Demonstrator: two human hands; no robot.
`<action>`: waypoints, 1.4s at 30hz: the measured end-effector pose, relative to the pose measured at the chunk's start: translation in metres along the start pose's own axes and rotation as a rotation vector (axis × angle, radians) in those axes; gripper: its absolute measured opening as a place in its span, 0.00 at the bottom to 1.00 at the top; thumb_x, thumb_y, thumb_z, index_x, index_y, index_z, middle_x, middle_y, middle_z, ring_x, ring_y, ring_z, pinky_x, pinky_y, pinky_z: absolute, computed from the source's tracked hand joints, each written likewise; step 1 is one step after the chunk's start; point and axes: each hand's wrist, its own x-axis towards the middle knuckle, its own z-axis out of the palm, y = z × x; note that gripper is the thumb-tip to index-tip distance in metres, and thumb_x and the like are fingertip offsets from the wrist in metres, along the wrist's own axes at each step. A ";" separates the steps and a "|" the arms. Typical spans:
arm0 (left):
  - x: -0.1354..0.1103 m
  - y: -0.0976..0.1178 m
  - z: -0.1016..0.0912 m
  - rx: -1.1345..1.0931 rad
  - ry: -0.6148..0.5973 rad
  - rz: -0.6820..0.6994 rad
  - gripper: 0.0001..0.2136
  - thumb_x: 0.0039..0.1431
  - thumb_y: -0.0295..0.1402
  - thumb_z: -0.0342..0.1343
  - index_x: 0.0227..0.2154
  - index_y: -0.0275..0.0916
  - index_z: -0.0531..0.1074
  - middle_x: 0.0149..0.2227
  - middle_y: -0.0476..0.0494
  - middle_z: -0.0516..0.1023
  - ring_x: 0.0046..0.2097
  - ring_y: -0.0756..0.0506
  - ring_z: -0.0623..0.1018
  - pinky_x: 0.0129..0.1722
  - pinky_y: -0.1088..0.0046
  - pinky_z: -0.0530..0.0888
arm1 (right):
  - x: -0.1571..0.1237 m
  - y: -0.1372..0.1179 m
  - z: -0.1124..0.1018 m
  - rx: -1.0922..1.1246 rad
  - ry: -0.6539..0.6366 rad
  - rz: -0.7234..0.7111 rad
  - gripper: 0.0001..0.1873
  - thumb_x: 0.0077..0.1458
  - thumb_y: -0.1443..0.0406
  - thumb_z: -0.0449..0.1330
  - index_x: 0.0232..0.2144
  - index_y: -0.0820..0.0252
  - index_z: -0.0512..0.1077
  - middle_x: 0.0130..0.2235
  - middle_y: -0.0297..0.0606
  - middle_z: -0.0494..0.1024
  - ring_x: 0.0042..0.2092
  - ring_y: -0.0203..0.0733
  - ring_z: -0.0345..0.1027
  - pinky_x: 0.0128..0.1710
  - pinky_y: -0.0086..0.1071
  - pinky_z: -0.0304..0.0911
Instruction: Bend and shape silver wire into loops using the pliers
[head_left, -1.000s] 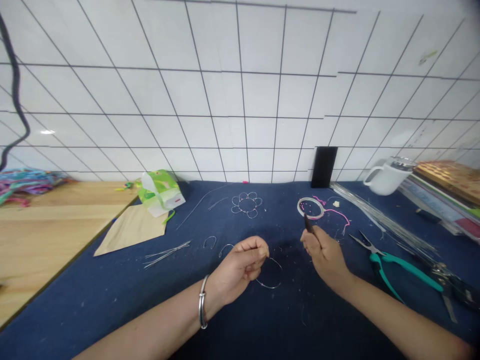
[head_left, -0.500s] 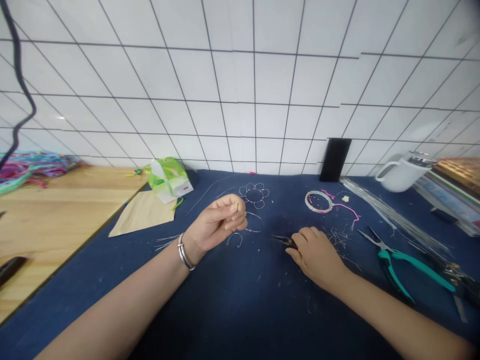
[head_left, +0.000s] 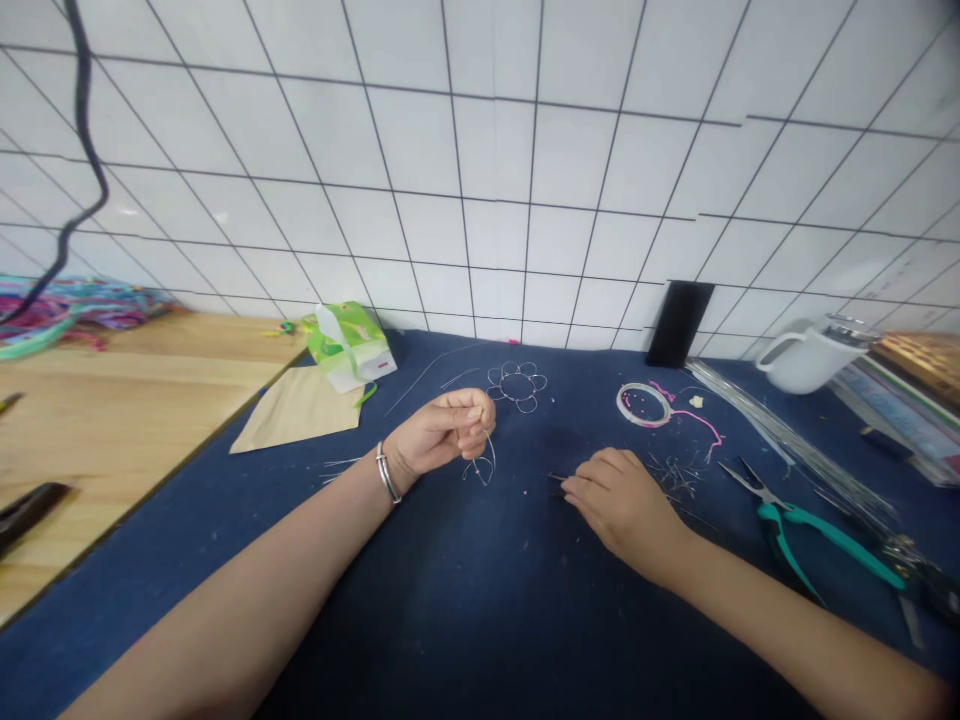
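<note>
My left hand [head_left: 442,435] is closed in a pinch on a thin bent wire loop [head_left: 484,466] that hangs down to the dark blue cloth [head_left: 480,600]. A silver bangle sits on that wrist. My right hand [head_left: 619,498] lies low on the cloth with its fingers curled over a small dark tool [head_left: 559,478], of which only the tip shows at its fingertips. A wire flower shape [head_left: 517,385] lies just beyond the left hand. A coil of wire [head_left: 643,403] with a pink strand lies beyond the right hand.
Teal-handled pliers [head_left: 802,525] and a bundle of straight wires [head_left: 787,440] lie at the right, with a white mug [head_left: 814,355] behind. A green tissue pack [head_left: 349,345] and brown paper [head_left: 300,410] sit at the left by the wooden table [head_left: 112,400]. Wire scraps [head_left: 675,470] litter the cloth.
My left hand lifted off the cloth, moved left and away with the wire, then settled lower. My right hand brought the dark tool down flat on the cloth and slid left.
</note>
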 end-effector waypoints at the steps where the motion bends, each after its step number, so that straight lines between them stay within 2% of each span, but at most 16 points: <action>1: 0.000 -0.001 -0.001 -0.003 -0.004 -0.011 0.04 0.53 0.29 0.54 0.26 0.34 0.68 0.22 0.51 0.62 0.19 0.55 0.60 0.18 0.79 0.61 | 0.005 -0.002 0.001 -0.006 -0.008 -0.046 0.09 0.58 0.68 0.50 0.37 0.60 0.70 0.33 0.39 0.72 0.39 0.40 0.59 0.38 0.35 0.50; 6: 0.000 -0.009 0.001 -0.006 -0.032 -0.067 0.05 0.53 0.30 0.54 0.27 0.33 0.68 0.20 0.51 0.62 0.19 0.55 0.61 0.17 0.79 0.61 | 0.032 -0.018 0.011 -0.144 -0.094 -0.251 0.10 0.57 0.73 0.49 0.34 0.64 0.70 0.28 0.39 0.69 0.34 0.40 0.57 0.34 0.35 0.49; 11: 0.001 -0.014 0.003 0.003 -0.046 -0.102 0.06 0.54 0.32 0.53 0.26 0.33 0.68 0.18 0.51 0.61 0.18 0.55 0.61 0.18 0.79 0.62 | 0.044 -0.038 0.019 -0.302 -0.168 -0.330 0.11 0.54 0.75 0.48 0.28 0.66 0.69 0.25 0.41 0.68 0.30 0.40 0.56 0.30 0.36 0.46; 18: 0.001 -0.015 0.006 0.023 0.003 -0.124 0.07 0.54 0.33 0.53 0.27 0.34 0.67 0.18 0.51 0.62 0.19 0.55 0.61 0.18 0.79 0.62 | 0.045 -0.047 0.024 -0.362 -0.168 -0.178 0.09 0.50 0.77 0.49 0.27 0.67 0.67 0.25 0.43 0.68 0.29 0.41 0.56 0.28 0.36 0.45; 28: 0.007 -0.024 0.026 0.086 0.092 -0.208 0.06 0.52 0.32 0.55 0.28 0.33 0.69 0.19 0.52 0.63 0.18 0.56 0.60 0.17 0.80 0.59 | 0.041 -0.019 0.038 -0.201 -0.097 -0.054 0.09 0.53 0.75 0.48 0.27 0.64 0.66 0.27 0.41 0.68 0.32 0.42 0.57 0.32 0.36 0.49; 31: 0.006 -0.026 0.036 0.115 0.148 -0.209 0.06 0.52 0.33 0.55 0.27 0.34 0.68 0.20 0.53 0.63 0.19 0.56 0.60 0.17 0.80 0.58 | 0.043 -0.010 0.036 0.044 -0.031 0.101 0.08 0.54 0.71 0.49 0.26 0.63 0.66 0.27 0.39 0.68 0.32 0.40 0.58 0.34 0.34 0.52; 36: 0.005 -0.029 0.055 0.209 0.285 -0.131 0.07 0.53 0.34 0.54 0.25 0.35 0.67 0.20 0.53 0.63 0.19 0.56 0.60 0.18 0.79 0.58 | 0.048 -0.002 0.024 0.854 0.079 0.515 0.07 0.55 0.64 0.51 0.28 0.60 0.66 0.25 0.31 0.65 0.28 0.33 0.57 0.29 0.28 0.53; 39: 0.004 -0.030 0.065 0.272 0.311 -0.106 0.07 0.54 0.35 0.53 0.25 0.36 0.67 0.20 0.53 0.63 0.18 0.56 0.60 0.19 0.78 0.58 | 0.048 -0.004 0.023 1.262 0.126 0.635 0.09 0.54 0.60 0.53 0.28 0.60 0.67 0.24 0.30 0.64 0.27 0.32 0.55 0.28 0.28 0.52; 42: 0.003 -0.030 0.070 0.318 0.308 -0.086 0.07 0.54 0.33 0.52 0.24 0.36 0.66 0.19 0.54 0.63 0.18 0.56 0.60 0.19 0.78 0.58 | 0.048 -0.006 0.026 1.505 0.156 0.674 0.10 0.52 0.59 0.56 0.27 0.61 0.67 0.24 0.30 0.64 0.26 0.32 0.55 0.28 0.28 0.52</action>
